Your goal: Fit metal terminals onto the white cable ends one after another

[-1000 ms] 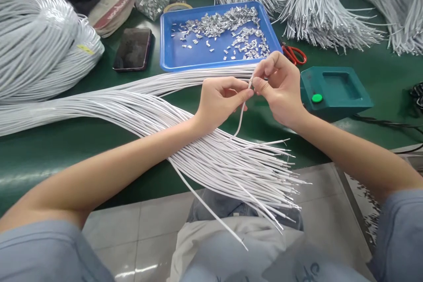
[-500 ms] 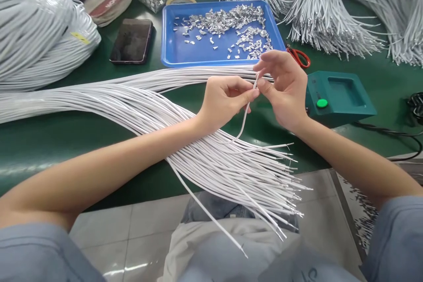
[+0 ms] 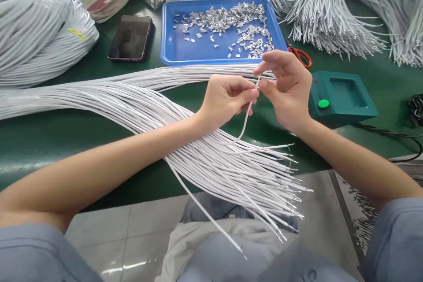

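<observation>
My left hand (image 3: 228,97) pinches one white wire (image 3: 246,119) near its upper end, between thumb and forefinger. Close against the wire's tip is my right hand (image 3: 287,86), its thumb near the tip and its fingers curved and raised above it; whether it grips the tip is hard to make out. Below my left forearm lies a fanned bundle of white wires (image 3: 198,158), their stripped metal ends pointing right. Behind my hands stands a blue tray (image 3: 198,53) with many small metal pieces (image 3: 228,17).
A green device (image 3: 343,97) with a bright button sits right of my right hand, near red-handled scissors (image 3: 302,57). A phone (image 3: 130,37) and a wire coil (image 3: 39,31) lie at left. More wire bundles (image 3: 330,17) fill the back right.
My right hand has shifted slightly to the right and its raised fingers have moved a little. My left hand keeps its pinch on the wire. The view has moved slightly.
</observation>
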Motion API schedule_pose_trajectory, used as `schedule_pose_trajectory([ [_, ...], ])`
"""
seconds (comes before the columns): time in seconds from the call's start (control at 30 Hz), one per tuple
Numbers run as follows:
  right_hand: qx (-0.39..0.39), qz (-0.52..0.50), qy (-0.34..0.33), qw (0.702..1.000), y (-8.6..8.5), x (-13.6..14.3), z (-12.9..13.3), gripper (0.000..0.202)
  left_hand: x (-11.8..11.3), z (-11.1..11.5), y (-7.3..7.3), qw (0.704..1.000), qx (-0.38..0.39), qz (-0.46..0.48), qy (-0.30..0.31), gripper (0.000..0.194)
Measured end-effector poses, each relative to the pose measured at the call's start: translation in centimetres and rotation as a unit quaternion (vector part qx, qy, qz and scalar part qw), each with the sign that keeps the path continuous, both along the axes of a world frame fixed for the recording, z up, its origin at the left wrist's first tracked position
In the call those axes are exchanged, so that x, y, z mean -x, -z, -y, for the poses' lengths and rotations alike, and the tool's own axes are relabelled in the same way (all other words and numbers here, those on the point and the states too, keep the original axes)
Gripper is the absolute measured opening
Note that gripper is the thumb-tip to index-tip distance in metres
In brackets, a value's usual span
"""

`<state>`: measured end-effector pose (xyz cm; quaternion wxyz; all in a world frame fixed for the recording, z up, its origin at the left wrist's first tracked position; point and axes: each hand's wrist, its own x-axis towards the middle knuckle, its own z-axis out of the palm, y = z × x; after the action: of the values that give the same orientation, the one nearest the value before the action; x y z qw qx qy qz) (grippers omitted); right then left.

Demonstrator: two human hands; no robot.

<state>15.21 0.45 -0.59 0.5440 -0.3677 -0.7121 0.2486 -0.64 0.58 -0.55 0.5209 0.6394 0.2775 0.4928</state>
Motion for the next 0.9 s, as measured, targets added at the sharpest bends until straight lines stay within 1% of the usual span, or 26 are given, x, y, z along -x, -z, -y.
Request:
schedule_pose_trajectory([
  [0.2, 0.054, -0.007, 0.019, 0.998, -0.33, 0.12, 0.37, 0.039, 0.04, -0.05, -0.04, 1.000, -0.004, 0.014, 0.011, 0.037],
  [0.37, 0.041, -0.069, -0.020, 0.997, 0.01, 0.30, 0.38, 0.033, 0.08, -0.03, -0.01, 1.000, 0.003, 0.021, 0.013, 0.037],
  [0.43, 0.032, -0.078, -0.029, 0.996, 0.18, 0.37, 0.31, 0.031, 0.10, 0.00, -0.05, 1.000, 0.005, 0.019, 0.013, 0.037],
  [0.67, 0.016, -0.016, 0.026, 0.999, 0.16, 0.32, 0.58, 0.030, 0.10, -0.01, -0.26, 0.999, 0.037, 0.012, 0.027, 0.037],
  [0.9, 0.025, 0.001, 0.040, 0.999, -0.04, 0.34, 0.97, 0.029, 0.24, -0.29, -0.04, 0.996, 0.065, 0.005, 0.067, 0.031],
])
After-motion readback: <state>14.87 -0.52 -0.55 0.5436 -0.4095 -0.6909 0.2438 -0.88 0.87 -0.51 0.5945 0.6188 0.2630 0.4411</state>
